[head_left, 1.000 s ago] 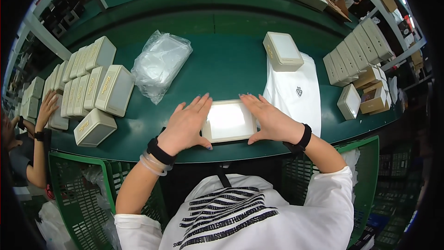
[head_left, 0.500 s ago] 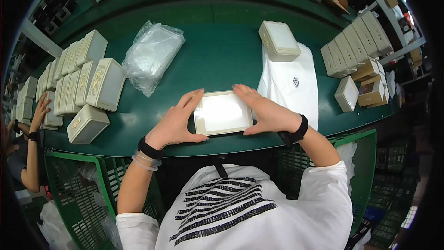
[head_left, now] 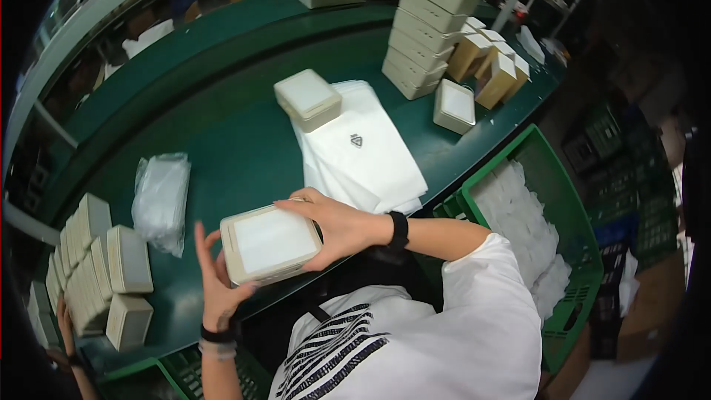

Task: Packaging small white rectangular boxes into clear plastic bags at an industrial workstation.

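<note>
My right hand [head_left: 329,226] grips a cream box-shaped device [head_left: 275,241] with a pale flat panel on top, its thumb and fingers wrapped round the right end. The device is tilted above the table's near edge. At its left end, my left hand [head_left: 221,274] has its fingers spread, the thumb by the near lower corner; whether it bears any weight is unclear. Beyond the device lies a stack of white bags [head_left: 370,155] with a small dark mark. Another cream device [head_left: 309,100] rests on the far end of that stack.
Clear plastic bags [head_left: 161,196] lie left of the hands. Rows of cream devices [head_left: 92,267] stand further left, by another person's hand [head_left: 65,322]. A tall stack of devices [head_left: 426,33] and small brown cartons [head_left: 496,78] stand far right. Below is a green crate [head_left: 574,252] with white wrapping.
The view has swung to the right. The device, facing up between both hands before, is now tilted in my right hand. My left hand's fingers have spread away from it.
</note>
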A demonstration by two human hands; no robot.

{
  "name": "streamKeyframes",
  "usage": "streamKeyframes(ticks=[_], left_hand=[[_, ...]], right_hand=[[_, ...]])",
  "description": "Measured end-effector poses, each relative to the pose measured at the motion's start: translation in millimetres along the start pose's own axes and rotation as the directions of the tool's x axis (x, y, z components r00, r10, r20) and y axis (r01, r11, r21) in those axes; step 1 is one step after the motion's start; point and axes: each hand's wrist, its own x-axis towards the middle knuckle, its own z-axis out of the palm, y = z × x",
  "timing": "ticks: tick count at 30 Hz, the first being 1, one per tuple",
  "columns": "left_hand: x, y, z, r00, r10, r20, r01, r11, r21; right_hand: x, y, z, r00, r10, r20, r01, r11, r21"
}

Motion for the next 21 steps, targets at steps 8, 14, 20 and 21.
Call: streamKeyframes(ticks=[8, 14, 20, 21], left_hand=[[-27, -22, 56, 0.901, -0.324, -0.289, 0.148, 0.855, -0.497], [-39, -19, 51, 0.903, -0.405, -0.142, 0.225, 0.729, -0.647], [-30, -21, 55, 0.895, -0.424, -0.138, 0.242, 0.722, -0.648], [-28, -19, 56, 0.893, -0.428, -0.138, 0.243, 0.717, -0.653]], right_hand=[[-38, 10, -75, 0.899, 0.403, -0.171, -0.246, 0.788, 0.564], [-103, 170, -239, -0.251, 0.464, -0.85, -0.959, -0.001, 0.283], [-164, 245, -282, -0.149, 0.768, -0.623, -0.934, 0.098, 0.344], [-177, 246, -290, 0.007, 0.805, -0.594, -0.959, 0.174, 0.225]])
